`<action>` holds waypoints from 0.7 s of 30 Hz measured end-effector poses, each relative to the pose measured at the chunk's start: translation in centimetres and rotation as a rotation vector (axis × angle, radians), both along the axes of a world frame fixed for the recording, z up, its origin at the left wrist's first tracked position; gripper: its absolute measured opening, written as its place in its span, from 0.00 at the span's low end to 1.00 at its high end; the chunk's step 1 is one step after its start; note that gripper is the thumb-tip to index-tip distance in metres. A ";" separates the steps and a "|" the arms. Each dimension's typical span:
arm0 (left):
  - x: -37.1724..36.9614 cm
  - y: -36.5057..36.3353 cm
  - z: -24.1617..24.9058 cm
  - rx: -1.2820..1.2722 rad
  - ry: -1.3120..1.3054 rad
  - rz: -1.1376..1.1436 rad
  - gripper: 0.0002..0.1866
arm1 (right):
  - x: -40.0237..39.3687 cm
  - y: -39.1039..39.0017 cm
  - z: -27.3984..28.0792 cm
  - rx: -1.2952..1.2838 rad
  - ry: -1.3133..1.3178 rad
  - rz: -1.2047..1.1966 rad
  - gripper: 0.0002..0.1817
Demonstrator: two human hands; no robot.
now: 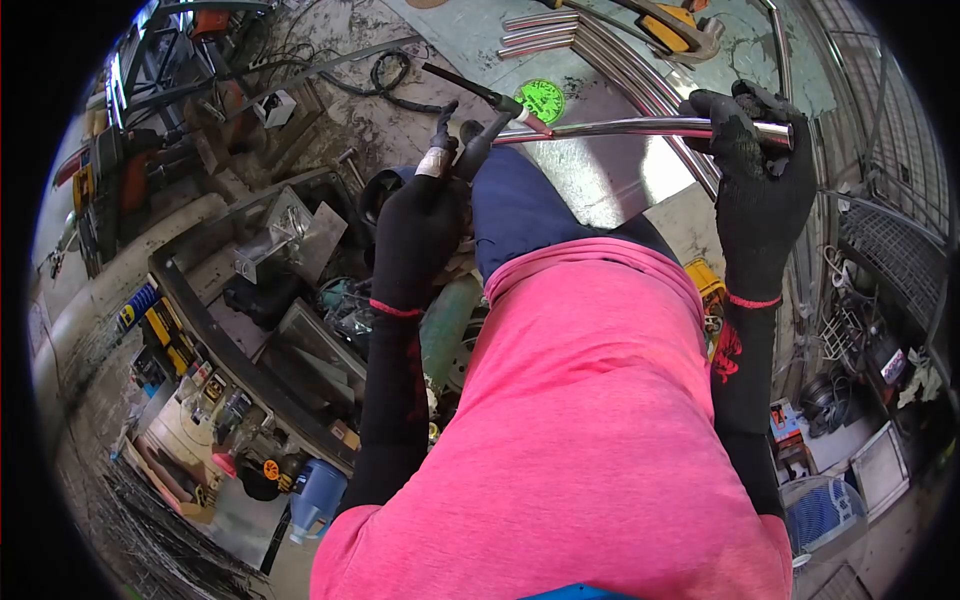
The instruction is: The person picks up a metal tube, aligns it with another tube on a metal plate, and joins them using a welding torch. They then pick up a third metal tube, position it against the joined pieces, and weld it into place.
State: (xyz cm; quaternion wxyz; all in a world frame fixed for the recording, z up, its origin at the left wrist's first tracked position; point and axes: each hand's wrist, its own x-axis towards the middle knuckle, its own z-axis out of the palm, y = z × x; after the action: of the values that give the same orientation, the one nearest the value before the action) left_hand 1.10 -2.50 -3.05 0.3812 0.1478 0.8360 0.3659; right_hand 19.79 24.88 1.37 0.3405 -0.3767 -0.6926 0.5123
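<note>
Cluttered metal shop, stained concrete floor [400, 110] at top, tool rack lower left. Shiny round steel tube [640, 127] runs across upper centre. Right hand [752, 170] (black glove) wrapped around its right end. Left hand [420, 225] grips welding torch [480, 120], nozzle touching tube's left end.

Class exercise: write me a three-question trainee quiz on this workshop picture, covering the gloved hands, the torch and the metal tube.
1. True or false: the right hand grips the metal tube near its end.
2. Which hand holds the welding torch?
3. The torch tip meets the tube: A at its left end, B at its middle, C not at all.

Key: 1 true; 2 the left hand; 3 A.
</note>
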 end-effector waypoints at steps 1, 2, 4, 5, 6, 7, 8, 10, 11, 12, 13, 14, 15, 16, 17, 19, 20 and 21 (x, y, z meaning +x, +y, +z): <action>0.0 0.0 0.1 -0.007 0.012 -0.020 0.27 | -0.2 0.1 -0.1 -0.012 0.045 0.014 0.20; 0.0 0.0 0.1 -0.014 0.024 -0.041 0.27 | -0.3 0.2 -0.2 -0.011 0.046 0.015 0.20; 0.0 -0.1 -0.1 -0.001 0.047 -0.039 0.27 | -0.5 0.3 0.0 0.073 0.014 0.019 0.19; 0.1 -0.2 -0.3 0.012 0.069 -0.039 0.26 | -0.6 0.2 0.2 0.074 0.013 0.020 0.19; 0.1 -0.3 -0.5 0.012 0.069 -0.038 0.26 | -0.7 0.1 0.4 0.001 0.030 0.016 0.18; 0.0 -0.4 -0.7 0.005 0.093 -0.051 0.26 | -0.8 0.0 0.6 -0.071 0.047 0.012 0.18; 0.0 -0.5 -0.8 -0.002 0.117 -0.065 0.25 | -0.7 0.2 0.3 -0.071 0.047 0.012 0.18; 0.0 -0.4 -0.5 -0.017 0.130 -0.080 0.25 | -0.7 0.7 -0.2 -0.028 0.039 0.044 0.18; 0.0 -0.3 -0.4 -0.033 0.143 -0.095 0.25 | -0.7 0.7 -0.3 -0.028 0.040 0.045 0.18; 0.0 -0.4 -0.5 -0.033 0.143 -0.095 0.25 | -0.8 0.7 -0.3 -0.025 0.045 0.033 0.18; 0.1 -0.4 -0.7 -0.011 0.177 -0.106 0.25 | -0.9 0.7 -0.3 -0.021 0.051 0.021 0.18; 0.0 -0.5 -0.8 0.011 0.210 -0.117 0.24 | -0.9 0.9 -0.5 -0.020 0.052 0.021 0.18; 0.0 -0.2 -0.4 0.012 0.211 -0.117 0.24 | -0.9 1.0 -0.6 -0.008 0.043 0.021 0.19; 0.0 0.2 0.0 -0.006 0.158 -0.096 0.24 | -1.0 1.0 -0.6 0.005 0.034 0.021 0.19; 0.0 0.5 0.3 -0.024 0.105 -0.074 0.24 | -0.9 1.1 -0.6 0.006 0.034 0.021 0.19; 0.3 0.7 1.1 -0.021 0.160 -0.111 0.24 | -1.0 1.0 -0.3 -0.098 0.002 -0.019 0.19; 0.3 0.8 1.2 -0.045 0.173 -0.126 0.24 | -1.0 1.0 -0.2 -0.097 0.002 -0.020 0.19; 0.3 0.9 1.5 -0.058 0.127 -0.109 0.24 | -0.9 1.0 -0.2 -0.099 -0.017 -0.013 0.19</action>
State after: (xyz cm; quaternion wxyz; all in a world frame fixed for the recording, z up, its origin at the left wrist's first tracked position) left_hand 1.43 -1.63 -1.56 0.3508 0.2047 0.8595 0.3102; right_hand 18.87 25.90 1.17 0.3187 -0.4021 -0.6667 0.5406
